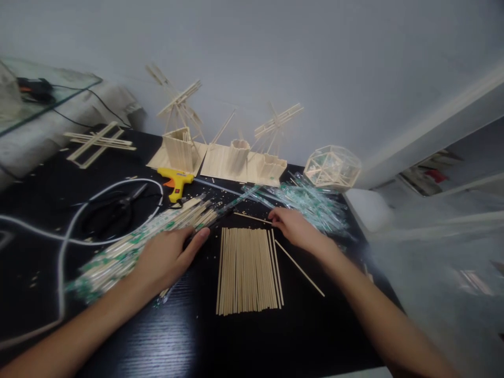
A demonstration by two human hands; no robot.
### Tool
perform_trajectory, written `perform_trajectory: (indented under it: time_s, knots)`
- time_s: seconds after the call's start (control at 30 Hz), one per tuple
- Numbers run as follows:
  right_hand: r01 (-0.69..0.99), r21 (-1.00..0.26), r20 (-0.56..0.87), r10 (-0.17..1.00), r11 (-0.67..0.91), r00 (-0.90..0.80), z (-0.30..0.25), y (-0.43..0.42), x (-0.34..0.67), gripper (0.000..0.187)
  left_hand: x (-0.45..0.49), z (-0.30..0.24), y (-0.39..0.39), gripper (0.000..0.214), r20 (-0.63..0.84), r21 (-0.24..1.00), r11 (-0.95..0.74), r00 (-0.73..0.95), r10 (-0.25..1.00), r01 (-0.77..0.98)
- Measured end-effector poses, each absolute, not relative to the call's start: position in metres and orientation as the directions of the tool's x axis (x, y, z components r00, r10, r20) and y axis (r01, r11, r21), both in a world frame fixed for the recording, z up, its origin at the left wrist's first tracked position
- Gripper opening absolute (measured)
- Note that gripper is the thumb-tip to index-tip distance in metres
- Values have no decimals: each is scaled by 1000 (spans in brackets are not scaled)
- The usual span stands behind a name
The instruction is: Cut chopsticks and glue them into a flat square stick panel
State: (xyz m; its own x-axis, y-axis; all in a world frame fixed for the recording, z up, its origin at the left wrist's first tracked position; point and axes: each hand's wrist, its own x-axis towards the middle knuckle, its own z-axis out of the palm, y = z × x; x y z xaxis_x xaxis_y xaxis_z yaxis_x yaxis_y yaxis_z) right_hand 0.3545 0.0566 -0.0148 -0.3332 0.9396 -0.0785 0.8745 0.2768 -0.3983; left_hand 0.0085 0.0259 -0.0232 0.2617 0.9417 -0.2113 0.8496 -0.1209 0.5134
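Note:
My right hand (293, 227) pinches the end of a thin wooden chopstick (252, 217), which points left above the far end of a row of chopsticks. That row (249, 270) lies side by side on the black table, forming a flat mat, with one chopstick slightly apart at its right edge. Another loose chopstick (300, 268) slants to the right of the row. On a pile of plastic-wrapped chopsticks (118, 257) rests my left hand (167, 257), its thumb stretched away from the fingers; the fingertips are partly hidden.
Behind the pile lie a yellow glue gun (176, 184) and a looped white cable (65, 262). Stick-built windmill models (181, 149) stand along the wall. Empty green-printed wrappers (315, 202) heap at right, near a stick-built polyhedron (333, 168). Crossed sticks (98, 142) lie far left.

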Motion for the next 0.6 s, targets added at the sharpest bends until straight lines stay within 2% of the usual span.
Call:
perform_trajectory:
  time_s: [0.17,0.23,0.33,0.43,0.6]
  knots:
    - [867,-372,11,936,331,-353,18,41,352,16,4,-18,23,67,-50,709,-117,215,975,696]
    - [844,-395,56,926,363,-373,30,28,344,16,5,-16,22,62,43,791,-122,145,988,599]
    - [794,-466,27,903,390,-428,38,6,326,17,8,-14,19,52,110,893,-114,34,993,435]
    - [746,-526,-2,876,409,-482,34,-8,308,18,11,-15,18,45,110,941,-102,-5,994,324]
    - [740,-542,-26,873,398,-488,26,-13,298,20,11,-16,17,41,115,947,-114,15,993,300]
